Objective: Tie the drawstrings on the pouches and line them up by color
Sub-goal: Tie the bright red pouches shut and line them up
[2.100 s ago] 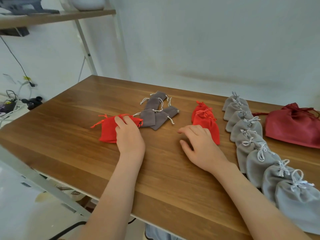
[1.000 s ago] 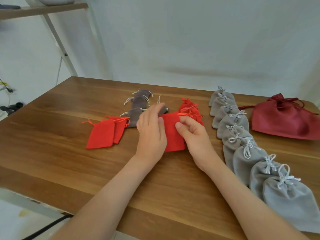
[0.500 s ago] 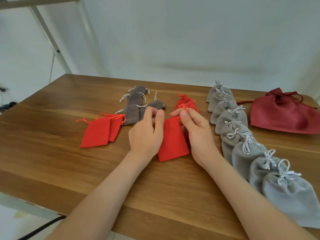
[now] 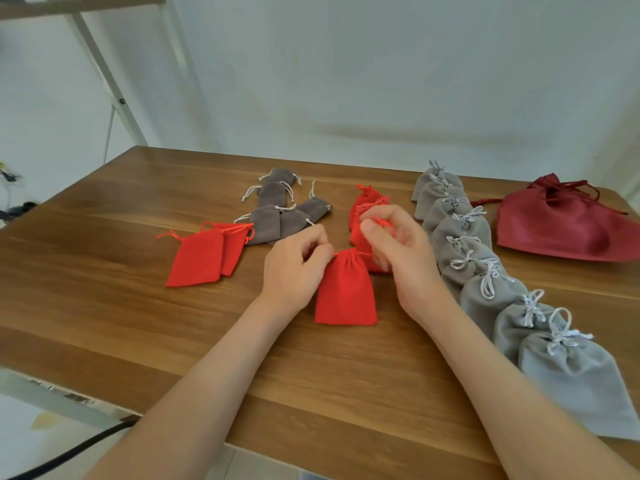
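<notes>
— Pinching the red drawstrings point(image 4: 383, 223): left hand point(image 4: 294, 268) at the cinched neck, right hand point(image 4: 403, 251) curled round a loop.
— And the red pouch point(image 4: 346, 292)?
— Lying on the wooden table point(image 4: 104, 306), between both hands, just before tied red pouches point(image 4: 369, 202).
— Elsewhere?
— Two untied red pouches point(image 4: 204, 254) and dark grey pouches point(image 4: 273, 216) left; tied light grey pouches point(image 4: 485, 296) lined up right, beside a dark red bag point(image 4: 561, 233).

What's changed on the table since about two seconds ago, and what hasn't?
The left hand left the two red pouches on the left, and one red pouch came to the middle. The left hand now pinches its gathered mouth; the right hand, earlier flat on the table, pinches its drawstring. The dark grey pouches, light grey row and dark red bag stayed put.
</notes>
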{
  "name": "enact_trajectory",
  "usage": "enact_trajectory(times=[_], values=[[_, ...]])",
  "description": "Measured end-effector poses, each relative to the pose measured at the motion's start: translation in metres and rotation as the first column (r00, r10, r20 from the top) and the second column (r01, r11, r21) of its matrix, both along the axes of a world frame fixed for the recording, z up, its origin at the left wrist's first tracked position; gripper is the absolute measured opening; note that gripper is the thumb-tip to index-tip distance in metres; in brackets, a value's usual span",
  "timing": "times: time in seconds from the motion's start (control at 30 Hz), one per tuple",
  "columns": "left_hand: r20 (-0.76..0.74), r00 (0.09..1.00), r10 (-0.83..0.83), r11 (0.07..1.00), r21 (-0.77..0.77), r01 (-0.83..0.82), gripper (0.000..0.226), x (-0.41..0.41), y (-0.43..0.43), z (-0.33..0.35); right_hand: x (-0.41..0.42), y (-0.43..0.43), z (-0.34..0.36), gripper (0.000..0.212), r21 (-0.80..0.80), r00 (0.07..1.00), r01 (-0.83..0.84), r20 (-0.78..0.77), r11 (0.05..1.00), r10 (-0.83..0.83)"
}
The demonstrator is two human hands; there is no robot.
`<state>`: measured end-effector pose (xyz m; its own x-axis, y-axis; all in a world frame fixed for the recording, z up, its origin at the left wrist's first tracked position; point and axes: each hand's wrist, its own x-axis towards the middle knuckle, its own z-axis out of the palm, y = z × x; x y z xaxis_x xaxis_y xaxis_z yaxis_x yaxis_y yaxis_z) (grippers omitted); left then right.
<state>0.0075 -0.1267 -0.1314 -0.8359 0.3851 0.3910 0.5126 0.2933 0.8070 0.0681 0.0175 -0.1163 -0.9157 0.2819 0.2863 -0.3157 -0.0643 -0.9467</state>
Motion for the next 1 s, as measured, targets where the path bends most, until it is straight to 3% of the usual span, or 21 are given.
enact_trajectory(times=[0.13,0.27,0.37,0.47,0.53,0.63,0.73,0.87,1.0], values=[[0.038,0.990,-0.137,0.983,0.127,0.131,0.017,-0.001,0.003,0.000,-0.003,-0.007,-0.010,0.009,0.393,0.991,-0.105,0.118,0.914,0.063],[-0.051,0.996,-0.078,0.992,0.095,0.083,0.021,-0.003,0.007,-0.002,-0.004,-0.001,-0.006,0.007,0.436,0.990,-0.097,0.134,0.895,0.042],[-0.091,0.996,-0.015,0.998,0.065,0.021,0.026,-0.004,0.008,-0.001,-0.004,0.001,-0.005,0.018,0.558,0.987,-0.120,0.155,0.821,0.039],[-0.007,1.000,-0.030,0.990,0.140,0.031,0.014,-0.004,0.008,0.000,-0.005,-0.006,-0.011,0.019,0.714,0.987,-0.110,0.159,0.692,-0.007],[0.060,0.991,-0.116,0.977,0.189,0.103,0.009,-0.001,0.009,0.000,-0.007,-0.008,-0.014,0.020,0.750,0.991,-0.076,0.128,0.657,-0.032],[0.041,0.966,-0.256,0.947,0.213,0.242,0.037,0.003,0.009,-0.001,-0.006,-0.008,-0.014,0.009,0.689,0.996,-0.055,0.087,0.722,-0.008],[0.035,0.959,-0.280,0.957,0.086,0.276,0.063,0.002,0.011,-0.005,-0.004,-0.007,-0.010,0.012,0.495,0.992,-0.059,0.124,0.867,-0.004],[0.044,0.965,-0.257,0.965,-0.042,0.259,0.070,0.001,0.012,-0.009,-0.003,-0.012,-0.005,0.015,0.183,0.983,-0.127,0.154,0.975,0.099],[0.020,0.975,-0.221,0.975,-0.023,0.222,0.048,0.002,0.014,-0.007,-0.004,-0.012,0.000,0.015,-0.035,0.983,-0.126,0.128,0.991,0.130]])
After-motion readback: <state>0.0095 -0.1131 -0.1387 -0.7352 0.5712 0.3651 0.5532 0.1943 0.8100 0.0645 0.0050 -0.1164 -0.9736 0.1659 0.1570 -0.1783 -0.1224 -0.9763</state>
